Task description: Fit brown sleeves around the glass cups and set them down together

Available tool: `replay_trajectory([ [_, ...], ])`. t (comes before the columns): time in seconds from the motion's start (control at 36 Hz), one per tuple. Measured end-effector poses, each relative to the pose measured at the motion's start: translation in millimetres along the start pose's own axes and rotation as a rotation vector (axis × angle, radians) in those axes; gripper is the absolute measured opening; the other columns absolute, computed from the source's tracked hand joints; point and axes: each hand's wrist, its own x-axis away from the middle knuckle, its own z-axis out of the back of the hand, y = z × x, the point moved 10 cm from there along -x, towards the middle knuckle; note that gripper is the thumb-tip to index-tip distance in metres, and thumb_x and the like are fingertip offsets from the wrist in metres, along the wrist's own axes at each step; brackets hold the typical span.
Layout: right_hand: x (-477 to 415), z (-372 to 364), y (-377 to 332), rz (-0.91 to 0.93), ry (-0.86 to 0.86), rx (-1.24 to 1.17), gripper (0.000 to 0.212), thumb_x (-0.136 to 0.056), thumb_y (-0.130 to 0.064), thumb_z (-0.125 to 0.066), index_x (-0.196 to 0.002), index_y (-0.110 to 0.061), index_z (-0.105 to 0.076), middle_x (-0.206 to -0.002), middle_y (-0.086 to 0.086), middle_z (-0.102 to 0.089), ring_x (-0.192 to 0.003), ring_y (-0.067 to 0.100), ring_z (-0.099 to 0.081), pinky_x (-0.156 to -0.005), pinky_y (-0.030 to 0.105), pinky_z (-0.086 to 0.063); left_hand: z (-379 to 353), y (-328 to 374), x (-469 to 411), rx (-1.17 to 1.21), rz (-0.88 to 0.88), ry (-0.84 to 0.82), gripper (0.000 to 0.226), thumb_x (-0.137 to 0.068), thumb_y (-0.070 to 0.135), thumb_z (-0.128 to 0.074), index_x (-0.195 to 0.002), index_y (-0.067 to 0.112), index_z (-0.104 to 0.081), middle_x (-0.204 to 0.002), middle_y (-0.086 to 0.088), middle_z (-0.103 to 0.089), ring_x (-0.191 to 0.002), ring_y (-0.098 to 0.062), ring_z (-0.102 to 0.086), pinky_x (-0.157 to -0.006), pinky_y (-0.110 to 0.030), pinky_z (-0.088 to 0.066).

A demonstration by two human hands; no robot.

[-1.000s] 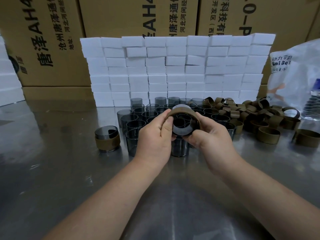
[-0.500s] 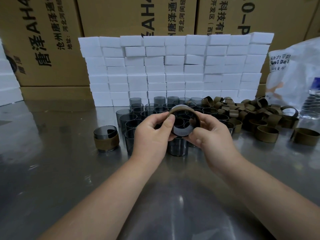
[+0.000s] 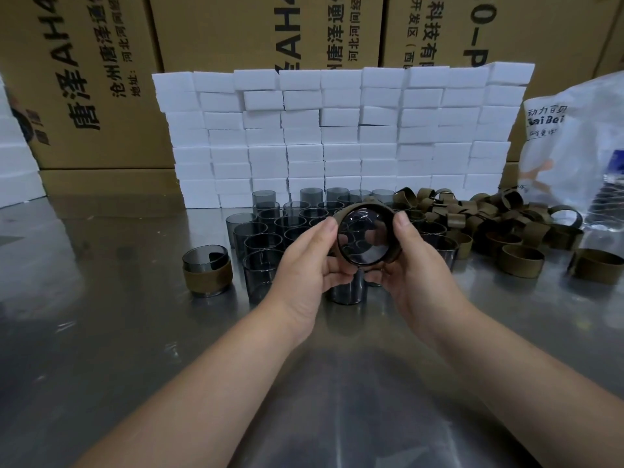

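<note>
Glass cup (image 3: 366, 235) now looks seated in its brown sleeve (image 3: 393, 256), which was only half on a second ago. Left hand (image 3: 310, 261) and right hand (image 3: 418, 261) both grip it above the bare cups (image 3: 260, 241); set-down likely next.

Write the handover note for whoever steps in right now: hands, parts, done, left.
Left hand and right hand both grip the held cup, tipped toward the camera, a brown sleeve around it.
Bare cups stand clustered behind the hands; loose sleeves lie piled to their right.
Done: one sleeved cup stands left of the cluster.
Left: seat this sleeve, set the cup beside the sleeved one, then sleeve the rest.
</note>
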Motion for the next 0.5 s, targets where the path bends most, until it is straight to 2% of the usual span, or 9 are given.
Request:
replay_trajectory([
  [0.06, -1, 0, 2, -0.018, 0.001, 0.004, 0.053, -0.073, -0.062, -0.050, -0.098, -0.020, -0.068, -0.096, 0.007, -0.067, -0.084, 0.023, -0.060, -0.069, 0.031, -0.049, 0, -1, 1, 0.013, 0.012, 0.003, 0.038, -0.078, 0.051, -0.057, -0.098, 0.020, -0.067, -0.082, 0.000, -0.067, -0.063, -0.011, -0.060, -0.061, -0.025, -0.052],
  [0.14, -2, -2, 5, -0.025, -0.025, 0.016, 0.051, -0.077, -0.059, -0.052, -0.099, -0.016, -0.068, -0.092, 0.008, -0.067, -0.084, 0.025, -0.060, -0.077, 0.038, -0.050, -2, -4, 2, 0.055, 0.043, -0.003, 0.054, -0.071, 0.053, -0.047, -0.101, 0.011, -0.063, -0.079, -0.004, -0.064, -0.057, -0.013, -0.056, -0.054, -0.023, -0.047],
  [0.25, -1, -11, 6, 0.002, -0.133, 0.036, 0.041, -0.076, -0.053, -0.054, -0.100, -0.023, -0.070, -0.094, 0.004, -0.071, -0.085, 0.023, -0.062, -0.075, 0.034, -0.050, -5, -9, 3, 0.100, 0.106, 0.005, 0.070, -0.066, 0.061, -0.038, -0.104, 0.008, -0.060, -0.085, -0.009, -0.065, -0.058, -0.017, -0.056, -0.047, -0.020, -0.043],
  [0.31, 0, -13, 7, 0.011, -0.157, 0.065, 0.050, -0.070, -0.054, -0.059, -0.110, -0.025, -0.067, -0.100, 0.000, -0.072, -0.090, 0.018, -0.066, -0.074, 0.033, -0.049, -3, -11, 3, 0.101, 0.110, 0.017, 0.065, -0.076, 0.061, -0.033, -0.104, 0.010, -0.061, -0.081, -0.006, -0.068, -0.061, -0.017, -0.058, -0.046, -0.019, -0.042],
  [0.36, 1, -15, 7, 0.021, -0.179, 0.097, 0.056, -0.065, -0.057, -0.060, -0.114, -0.029, -0.064, -0.108, -0.002, -0.070, -0.097, 0.016, -0.066, -0.072, 0.028, -0.049, -1, -9, 2, 0.100, 0.100, 0.039, 0.054, -0.090, 0.053, -0.029, -0.099, 0.015, -0.064, -0.076, -0.002, -0.069, -0.062, -0.016, -0.059, -0.046, -0.020, -0.041],
  [0.44, 1, -15, 6, 0.025, -0.191, 0.080, 0.037, -0.066, -0.050, -0.063, -0.102, -0.043, -0.067, -0.106, -0.010, -0.070, -0.096, 0.009, -0.066, -0.067, 0.019, -0.050, 3, -7, 2, 0.072, 0.080, 0.072, 0.047, -0.095, 0.042, -0.028, -0.081, 0.024, -0.070, -0.071, 0.001, -0.068, -0.061, -0.012, -0.059, -0.046, -0.020, -0.041],
  [0.5, 2, -15, 6, 0.025, -0.220, 0.091, 0.033, -0.071, -0.041, -0.060, -0.102, -0.049, -0.066, -0.104, -0.014, -0.071, -0.099, 0.007, -0.066, -0.075, 0.022, -0.052, 6, -5, 1, 0.058, 0.063, 0.089, 0.042, -0.094, 0.036, -0.029, -0.083, 0.026, -0.068, -0.073, 0.003, -0.068, -0.065, -0.010, -0.060, -0.046, -0.020, -0.042],
])
